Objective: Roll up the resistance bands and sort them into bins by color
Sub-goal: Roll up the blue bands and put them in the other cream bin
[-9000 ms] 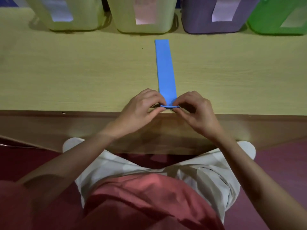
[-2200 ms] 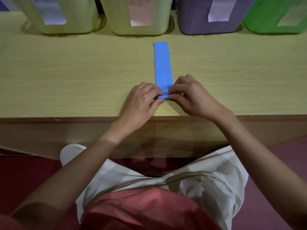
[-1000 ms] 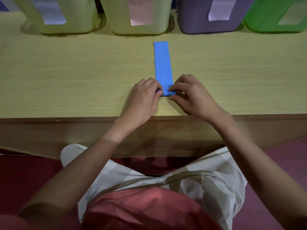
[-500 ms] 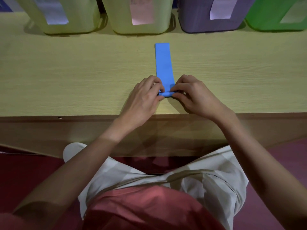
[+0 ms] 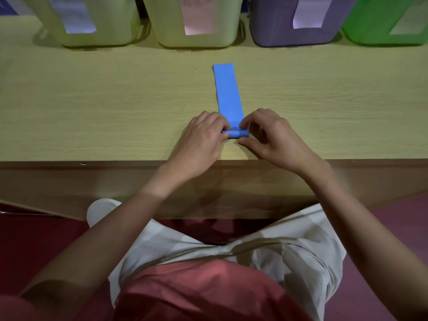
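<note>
A blue resistance band [image 5: 228,93] lies flat on the wooden table [image 5: 104,107], running away from me. Its near end is wound into a small roll [image 5: 236,133]. My left hand [image 5: 203,140] pinches the roll's left end with curled fingers. My right hand [image 5: 271,135] pinches the right end with its fingertips, and its thumb lies on the table just in front of the roll.
Several bins stand along the table's far edge: two pale yellow-green ones [image 5: 92,19] [image 5: 196,22], a purple one [image 5: 294,22] and a green one [image 5: 389,22], each with a paper label. The table's front edge [image 5: 92,162] runs just below my hands.
The roll at the band's near end has grown and travelled away from the table's front edge. Both hands have moved forward with it, and the flat part is shorter.
</note>
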Demonstrator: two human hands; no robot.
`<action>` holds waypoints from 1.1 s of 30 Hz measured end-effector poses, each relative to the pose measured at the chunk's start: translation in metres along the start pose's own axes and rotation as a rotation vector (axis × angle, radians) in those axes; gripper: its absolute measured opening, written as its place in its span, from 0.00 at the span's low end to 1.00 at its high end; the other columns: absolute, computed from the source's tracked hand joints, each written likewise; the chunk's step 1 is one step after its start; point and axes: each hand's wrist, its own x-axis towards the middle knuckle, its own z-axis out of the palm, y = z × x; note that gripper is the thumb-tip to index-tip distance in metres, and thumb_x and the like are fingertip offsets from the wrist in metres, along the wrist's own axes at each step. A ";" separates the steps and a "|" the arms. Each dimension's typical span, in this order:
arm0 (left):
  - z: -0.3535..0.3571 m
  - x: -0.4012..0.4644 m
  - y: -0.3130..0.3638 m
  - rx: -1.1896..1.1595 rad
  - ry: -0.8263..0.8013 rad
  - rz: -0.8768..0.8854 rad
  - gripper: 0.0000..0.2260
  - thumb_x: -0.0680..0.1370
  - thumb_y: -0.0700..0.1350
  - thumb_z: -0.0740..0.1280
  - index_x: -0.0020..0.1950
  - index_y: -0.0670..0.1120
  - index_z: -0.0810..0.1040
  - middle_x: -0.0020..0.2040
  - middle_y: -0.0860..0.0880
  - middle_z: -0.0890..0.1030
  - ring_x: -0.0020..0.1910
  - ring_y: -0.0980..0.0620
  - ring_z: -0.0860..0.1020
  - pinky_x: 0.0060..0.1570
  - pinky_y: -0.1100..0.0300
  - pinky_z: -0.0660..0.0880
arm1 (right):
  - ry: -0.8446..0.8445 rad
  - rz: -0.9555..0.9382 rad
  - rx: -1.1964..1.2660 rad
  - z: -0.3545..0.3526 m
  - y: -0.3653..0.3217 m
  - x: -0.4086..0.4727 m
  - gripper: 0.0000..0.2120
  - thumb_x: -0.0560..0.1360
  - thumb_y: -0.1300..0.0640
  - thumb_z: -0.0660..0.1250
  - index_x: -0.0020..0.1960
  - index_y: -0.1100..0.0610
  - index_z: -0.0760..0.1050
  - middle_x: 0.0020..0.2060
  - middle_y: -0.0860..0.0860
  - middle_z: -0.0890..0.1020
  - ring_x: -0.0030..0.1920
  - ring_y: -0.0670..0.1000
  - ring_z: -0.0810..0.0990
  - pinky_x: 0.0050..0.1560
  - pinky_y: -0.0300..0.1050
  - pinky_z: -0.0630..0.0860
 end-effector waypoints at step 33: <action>-0.007 -0.001 0.001 -0.127 0.030 -0.042 0.05 0.78 0.38 0.66 0.52 0.38 0.76 0.55 0.45 0.74 0.50 0.49 0.76 0.51 0.49 0.75 | 0.034 -0.061 -0.048 0.003 0.005 0.008 0.08 0.75 0.57 0.70 0.50 0.61 0.78 0.42 0.52 0.79 0.45 0.52 0.71 0.42 0.52 0.73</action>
